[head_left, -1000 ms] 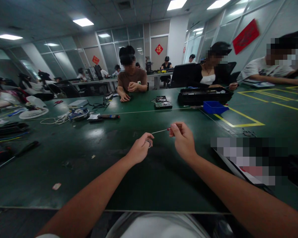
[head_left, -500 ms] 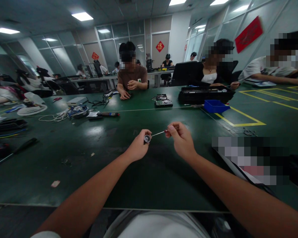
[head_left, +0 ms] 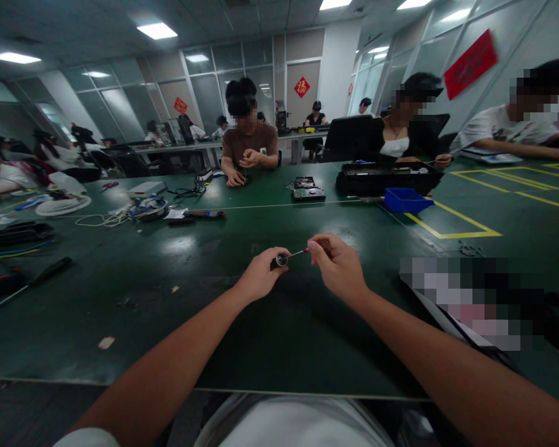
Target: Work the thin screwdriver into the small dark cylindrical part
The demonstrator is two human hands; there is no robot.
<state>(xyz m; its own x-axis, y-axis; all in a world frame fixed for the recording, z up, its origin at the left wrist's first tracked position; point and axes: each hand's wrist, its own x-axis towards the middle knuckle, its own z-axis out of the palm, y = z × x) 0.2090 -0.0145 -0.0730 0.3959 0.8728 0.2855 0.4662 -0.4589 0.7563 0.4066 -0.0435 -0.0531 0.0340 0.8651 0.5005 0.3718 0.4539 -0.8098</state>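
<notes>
My left hand (head_left: 259,273) is closed around a small dark cylindrical part (head_left: 281,261) with a light round rim, its open end turned to the right. My right hand (head_left: 338,264) grips a thin screwdriver (head_left: 298,252) by its handle, mostly hidden in the fingers, with a bit of red showing at the front. The metal shaft points left and its tip meets the rim or inside of the part; exactly where it touches is too small to tell. Both hands are held above the green table (head_left: 242,347).
Further back lie a circuit-board device (head_left: 309,194), a long black housing (head_left: 389,180) and a blue bin (head_left: 407,200). To the left are a long screwdriver (head_left: 46,273), coiled cables (head_left: 146,208) and a white fan grille (head_left: 63,206). Co-workers sit across the table.
The cylindrical part has turned and shifted slightly right in my left hand. The screwdriver's tip is now at its open end instead of beside it, and the hands are closer together.
</notes>
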